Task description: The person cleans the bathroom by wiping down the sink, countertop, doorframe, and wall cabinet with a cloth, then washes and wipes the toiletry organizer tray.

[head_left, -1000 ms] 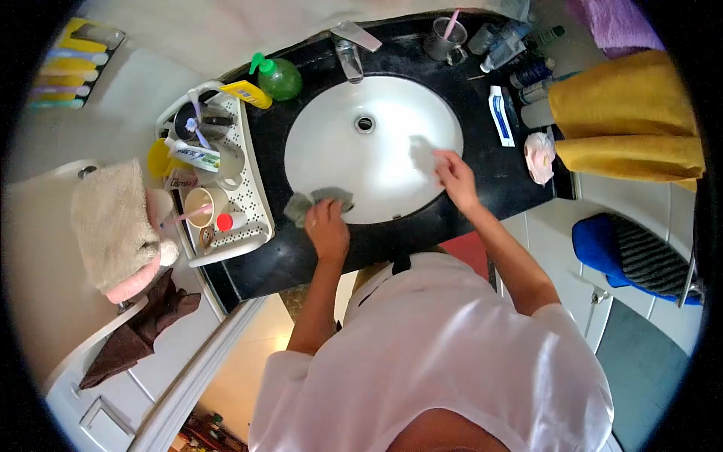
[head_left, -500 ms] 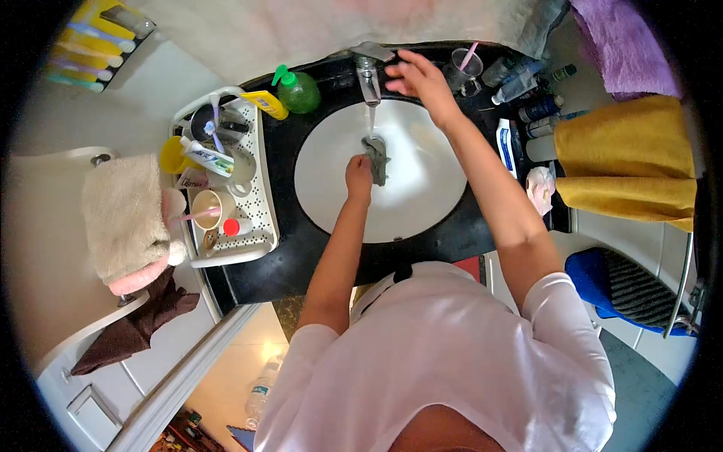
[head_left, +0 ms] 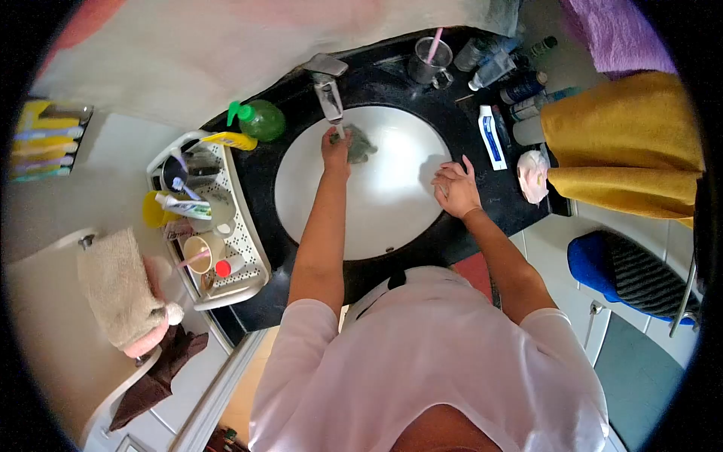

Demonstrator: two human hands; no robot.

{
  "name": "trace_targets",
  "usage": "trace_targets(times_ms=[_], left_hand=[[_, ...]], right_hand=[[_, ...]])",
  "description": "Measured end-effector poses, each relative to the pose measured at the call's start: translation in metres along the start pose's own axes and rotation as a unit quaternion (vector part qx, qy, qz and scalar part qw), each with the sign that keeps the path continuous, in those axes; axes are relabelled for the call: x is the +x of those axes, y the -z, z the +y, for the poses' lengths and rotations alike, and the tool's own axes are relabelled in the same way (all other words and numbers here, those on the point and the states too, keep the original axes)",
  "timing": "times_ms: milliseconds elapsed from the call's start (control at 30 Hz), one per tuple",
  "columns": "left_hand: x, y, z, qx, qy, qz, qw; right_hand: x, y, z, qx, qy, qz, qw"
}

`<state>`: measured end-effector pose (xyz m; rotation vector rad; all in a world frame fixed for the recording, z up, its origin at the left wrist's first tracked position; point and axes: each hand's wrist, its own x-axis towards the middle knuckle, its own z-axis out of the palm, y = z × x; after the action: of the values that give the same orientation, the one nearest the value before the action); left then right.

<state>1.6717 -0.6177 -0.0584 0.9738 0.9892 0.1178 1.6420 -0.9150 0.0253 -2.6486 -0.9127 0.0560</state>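
Observation:
My left hand is closed around one end of a wet grey-green cloth, under the spout of the faucet. A short stream of water reaches the hand and cloth. The rest of the cloth hangs loosely over the white basin. On the right, my right hand hovers by the basin's inner edge, holding nothing that I can see. Its fingers are bent and partly apart, with the thumb standing off.
A white perforated tray with cups, toothbrushes and tubes stands at left, beside a green soap bottle. Right of the basin are a toothpaste tube, a glass mug and several bottles. A mustard towel hangs at far right.
My right hand has come down from beside the faucet handle to the basin's right edge. My left hand has brought the cloth up close under the spout. The view has shifted and turned.

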Motion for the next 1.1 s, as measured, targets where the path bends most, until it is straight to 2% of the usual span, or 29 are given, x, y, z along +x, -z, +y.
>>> trace_targets(times_ms=[33,67,200,233,267,300,333,367,400,433,500,533,567,633,700,767,800,867,900,967,1000,1033,1100], left_hand=[[0.015,0.01,-0.013,-0.001,-0.04,-0.05,0.998],[0.022,0.019,-0.022,-0.093,-0.017,-0.089,0.992],[0.014,0.021,-0.022,-0.021,-0.033,-0.045,0.998],[0.039,0.037,-0.038,0.152,-0.211,-0.009,0.965],[0.054,0.045,-0.05,0.315,-0.376,0.025,0.871],[0.046,0.043,-0.052,0.319,-0.373,0.019,0.871],[0.031,0.041,-0.052,0.48,-0.414,0.036,0.773],[0.016,0.038,-0.053,0.62,-0.443,0.051,0.645],[0.013,0.041,-0.067,0.642,-0.468,0.006,0.607],[0.0,0.038,-0.071,0.643,-0.467,0.002,0.607],[-0.017,0.031,-0.078,0.745,-0.398,-0.015,0.535],[-0.013,0.031,-0.079,0.723,-0.407,-0.034,0.557],[-0.007,0.029,-0.078,0.723,-0.408,-0.041,0.556],[0.007,0.019,-0.065,0.759,-0.344,-0.039,0.551],[0.046,0.016,-0.062,0.788,-0.406,-0.058,0.459],[0.045,-0.016,-0.022,0.812,-0.174,-0.068,0.552],[0.077,-0.009,-0.032,0.813,-0.175,-0.069,0.55],[0.149,0.023,-0.063,0.801,-0.378,-0.201,0.418],[0.127,0.018,-0.044,0.802,-0.38,-0.202,0.414],[0.044,0.009,0.001,0.759,-0.272,-0.11,0.581],[0.033,0.02,-0.014,0.759,-0.365,-0.047,0.537],[0.021,0.028,-0.027,0.761,-0.362,-0.05,0.535],[0.007,0.036,-0.054,0.715,-0.528,-0.018,0.459]], right_hand=[[0.0,0.001,0.001,0.007,-0.005,-0.013,1.0],[0.002,0.002,0.002,0.015,-0.01,-0.025,1.0],[0.001,0.002,0.002,0.03,-0.017,-0.014,0.999],[0.0,0.0,0.004,0.037,-0.02,-0.003,0.999],[-0.001,-0.002,0.005,0.044,-0.023,0.007,0.999],[-0.002,-0.001,0.004,0.046,-0.031,0.005,0.998],[-0.001,0.0,0.003,0.049,-0.032,0.008,0.998],[0.0,0.001,0.003,0.052,-0.032,0.011,0.998],[-0.001,0.002,0.002,0.052,-0.037,0.009,0.998],[-0.001,0.001,0.003,0.053,-0.035,0.008,0.998],[0.002,0.001,0.003,0.051,-0.039,0.01,0.998],[0.002,0.002,0.003,0.056,-0.03,0.018,0.998],[0.0,0.002,0.002,0.062,-0.022,0.024,0.998],[-0.001,0.002,0.001,0.058,-0.031,0.021,0.998],[0.001,0.001,0.003,0.051,-0.036,0.023,0.998],[0.0,0.001,0.001,0.042,-0.034,0.022,0.998],[0.0,0.001,0.001,0.043,-0.037,0.023,0.998],[0.001,0.001,0.0,0.051,-0.035,0.031,0.998],[0.001,0.003,0.0,0.052,-0.038,0.035,0.997],[0.001,0.006,0.001,0.045,-0.029,0.004,0.999],[0.001,0.005,0.002,0.045,-0.033,0.003,0.998],[0.0,0.004,0.001,0.042,-0.031,0.016,0.998],[0.001,0.001,0.002,0.037,-0.028,0.026,0.999]])
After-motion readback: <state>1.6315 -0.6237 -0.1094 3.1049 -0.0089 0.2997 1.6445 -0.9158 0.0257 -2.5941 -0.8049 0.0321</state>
